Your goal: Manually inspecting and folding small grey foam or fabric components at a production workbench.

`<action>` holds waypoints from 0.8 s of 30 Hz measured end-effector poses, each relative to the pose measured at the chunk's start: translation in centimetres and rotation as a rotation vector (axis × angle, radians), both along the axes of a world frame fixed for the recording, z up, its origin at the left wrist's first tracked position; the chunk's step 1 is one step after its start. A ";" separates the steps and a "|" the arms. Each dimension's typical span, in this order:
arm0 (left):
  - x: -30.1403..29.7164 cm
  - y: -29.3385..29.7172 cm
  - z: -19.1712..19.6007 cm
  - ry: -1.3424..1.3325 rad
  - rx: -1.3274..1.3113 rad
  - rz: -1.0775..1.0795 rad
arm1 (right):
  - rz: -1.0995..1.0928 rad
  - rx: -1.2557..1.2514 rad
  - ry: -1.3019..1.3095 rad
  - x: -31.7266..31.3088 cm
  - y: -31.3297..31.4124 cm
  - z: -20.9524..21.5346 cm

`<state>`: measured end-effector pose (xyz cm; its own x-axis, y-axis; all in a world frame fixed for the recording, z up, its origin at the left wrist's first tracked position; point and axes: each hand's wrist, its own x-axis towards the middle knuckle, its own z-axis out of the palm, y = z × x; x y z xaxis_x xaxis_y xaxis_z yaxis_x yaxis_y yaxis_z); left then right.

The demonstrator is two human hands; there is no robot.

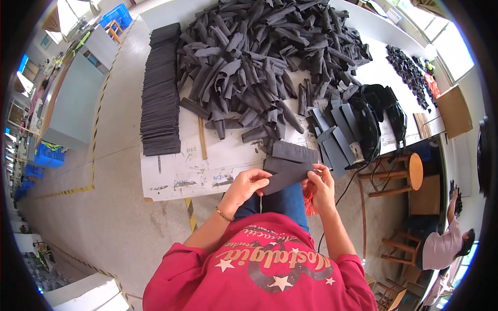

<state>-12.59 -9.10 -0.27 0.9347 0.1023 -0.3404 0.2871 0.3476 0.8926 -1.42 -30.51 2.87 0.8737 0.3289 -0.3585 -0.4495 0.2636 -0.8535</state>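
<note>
My left hand (246, 186) pinches the left end of a dark grey fabric piece (284, 180), thumb on top. At its right edge my right hand (320, 189) grips the same piece between thumb and fingers. It is stretched flat between the hands, above my lap at the table's front edge. Just beyond it, more folded dark grey fabric (294, 153) lies at the edge, partly covered. To the right are several flat grey pieces (332, 140), partly overlapping. A large loose heap of rolled dark fabric pieces (259, 52) covers the back of the table.
A tall, neat stack of dark fabric (161, 93) lines the white table's (176, 179) left side. A wooden stick (202, 139) lies nearby. Black gear with cables (369, 124) sits at the right. Beyond stand a wooden stool (414, 171) and another person (441, 250).
</note>
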 end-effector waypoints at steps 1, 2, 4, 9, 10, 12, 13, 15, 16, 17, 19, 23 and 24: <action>-0.2 0.3 -0.2 0.004 -0.003 -0.002 | -0.002 -0.003 0.004 0.2 -1.0 -0.8; -0.1 0.5 -0.1 0.001 0.107 -0.035 | 0.059 -0.052 -0.048 0.6 -1.8 -1.2; 0.5 0.6 0.1 0.017 0.241 -0.075 | 0.162 -0.225 -0.185 0.8 -3.4 -1.8; 3.7 -0.1 -0.4 -0.084 0.359 0.110 | 0.056 -0.393 -0.322 1.3 -2.7 -2.5; 4.3 -0.1 -0.8 -0.155 0.517 0.155 | 0.009 -0.438 -0.387 1.5 -2.3 -2.7; 5.3 -0.5 -1.2 -0.209 0.750 0.218 | -0.015 -0.479 -0.432 2.0 -1.6 -3.3; 5.5 -0.6 -1.4 -0.211 0.751 0.215 | -0.035 -0.521 -0.478 2.3 -1.4 -3.7; 6.2 -0.8 -1.5 -0.300 1.098 0.317 | -0.006 -0.564 -0.456 2.9 -1.3 -4.4; 6.5 -0.6 -1.6 -0.306 1.096 0.314 | -0.030 -0.672 -0.601 3.2 -1.5 -4.7; 6.9 -0.3 -1.2 -0.303 1.043 0.350 | -0.054 -0.781 -0.744 3.4 -1.6 -4.7; 7.9 0.2 0.3 -0.301 0.973 0.392 | -0.104 -0.879 -0.925 5.3 -2.6 -3.9; 12.0 1.4 1.3 -0.328 0.972 0.439 | -0.145 -1.055 -1.069 10.3 -4.0 -3.3; 12.9 1.6 1.4 -0.307 1.007 0.459 | -0.143 -1.155 -1.145 11.4 -4.2 -3.5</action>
<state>0.30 -7.54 1.16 0.7684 0.5512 0.3251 0.0398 -0.5482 0.8354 9.96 -34.76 -0.61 0.8395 0.2586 0.4778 0.4923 -0.7343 -0.4674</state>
